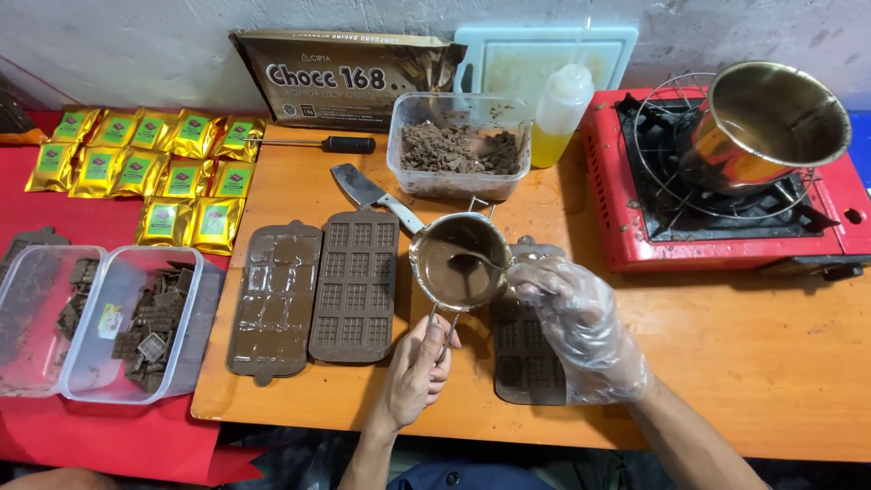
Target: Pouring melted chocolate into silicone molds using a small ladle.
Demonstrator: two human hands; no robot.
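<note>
Fingers [434, 349] round handle — melting pot [458, 260] chocolate-filled

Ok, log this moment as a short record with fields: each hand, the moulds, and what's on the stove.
left hand: bare, grips handle of small metal pot of melted chocolate
right hand: in clear plastic glove, holds spoon in the pot
moulds: three on the wooden table, one under the pot
stove: red, carries tilted metal pot

Shiny metal pot [458, 261], glossy plastic glove [581, 327], matt wooden table [771, 363].
</note>
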